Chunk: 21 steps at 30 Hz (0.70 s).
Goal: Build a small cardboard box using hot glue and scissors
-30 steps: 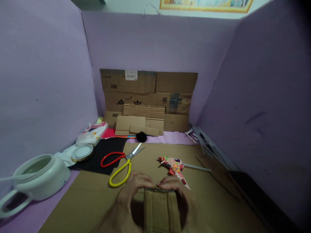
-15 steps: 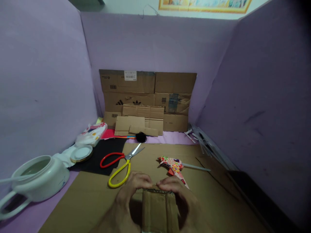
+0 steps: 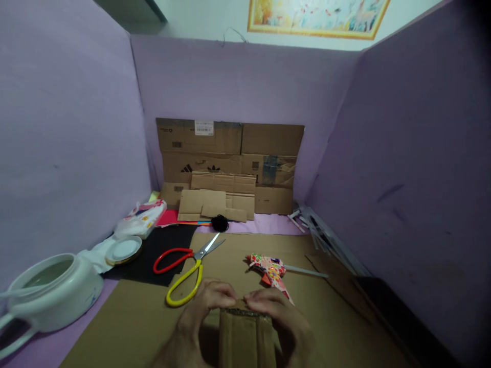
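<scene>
A small cardboard box (image 3: pixel 245 340) stands at the bottom centre, its ridged top edge facing forward. My left hand (image 3: pixel 205 314) wraps round its left side, fingers bent over the far edge. On the right side, my right hand (image 3: pixel 284 317) grips it in the same way, the fingertips of both hands nearly meeting. Scissors (image 3: pixel 197 255) with one red and one yellow handle lie partly open just beyond my left hand. Beyond my right hand rests a flower-patterned glue gun (image 3: pixel 271 270) with a glue stick in its back.
A white pot (image 3: pixel 53 294), a round lid (image 3: pixel 124 249) and black sheet (image 3: pixel 164 243) are at left. Cardboard pieces (image 3: pixel 230 176) lean at the back near black yarn (image 3: pixel 220 223). Clear sticks (image 3: pixel 333 245) and a dark slab (image 3: pixel 402 312) lie right.
The view has tilted up slightly, so the surroundings appear lower and a little further left. Both hands keep the same hold on the cardboard box.
</scene>
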Each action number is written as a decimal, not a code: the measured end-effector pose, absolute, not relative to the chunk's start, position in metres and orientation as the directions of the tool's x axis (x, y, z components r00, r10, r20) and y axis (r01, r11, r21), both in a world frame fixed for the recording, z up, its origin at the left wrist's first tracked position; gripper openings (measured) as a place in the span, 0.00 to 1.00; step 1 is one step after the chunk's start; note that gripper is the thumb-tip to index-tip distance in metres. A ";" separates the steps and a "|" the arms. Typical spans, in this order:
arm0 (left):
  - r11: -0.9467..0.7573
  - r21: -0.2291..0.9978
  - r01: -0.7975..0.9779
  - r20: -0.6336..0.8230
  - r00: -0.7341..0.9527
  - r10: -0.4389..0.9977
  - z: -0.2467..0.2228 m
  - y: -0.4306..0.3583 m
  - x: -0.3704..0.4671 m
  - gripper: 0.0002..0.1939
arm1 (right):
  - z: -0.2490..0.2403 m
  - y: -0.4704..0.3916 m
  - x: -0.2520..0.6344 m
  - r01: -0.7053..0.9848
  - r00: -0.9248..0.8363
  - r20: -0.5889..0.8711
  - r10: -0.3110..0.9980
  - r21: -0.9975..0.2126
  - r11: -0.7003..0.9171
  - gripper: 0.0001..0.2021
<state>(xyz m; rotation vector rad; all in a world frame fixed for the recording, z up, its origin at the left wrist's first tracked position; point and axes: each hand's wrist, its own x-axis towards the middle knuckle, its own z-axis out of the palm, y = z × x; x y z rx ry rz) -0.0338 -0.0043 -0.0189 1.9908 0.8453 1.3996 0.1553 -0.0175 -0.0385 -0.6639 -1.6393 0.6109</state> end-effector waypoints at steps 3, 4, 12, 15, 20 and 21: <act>-0.641 0.743 0.193 0.589 0.267 0.763 -0.019 -0.004 -0.035 0.10 | -0.039 -0.017 0.156 0.100 -0.155 0.682 0.714 -0.709 0.698 0.27; -0.651 0.734 0.192 0.596 0.278 0.753 -0.019 -0.005 -0.035 0.11 | -0.040 -0.017 0.156 0.103 -0.152 0.683 0.714 -0.708 0.699 0.27; -0.677 0.718 0.162 0.618 0.299 0.727 -0.015 -0.006 -0.035 0.18 | -0.032 -0.019 0.156 0.128 -0.158 0.694 0.702 -0.691 0.712 0.27; -0.669 0.730 0.140 0.614 0.297 0.732 -0.018 -0.002 -0.034 0.17 | -0.030 -0.018 0.158 0.144 -0.196 0.690 0.697 -0.682 0.717 0.24; -0.674 0.727 0.134 0.610 0.326 0.723 -0.021 0.000 -0.034 0.17 | -0.042 -0.013 0.160 0.162 -0.200 0.725 0.659 -0.639 0.752 0.26; -0.718 0.689 0.095 0.645 0.370 0.668 -0.020 0.000 -0.035 0.17 | -0.044 -0.013 0.159 0.178 -0.192 0.708 0.679 -0.656 0.734 0.22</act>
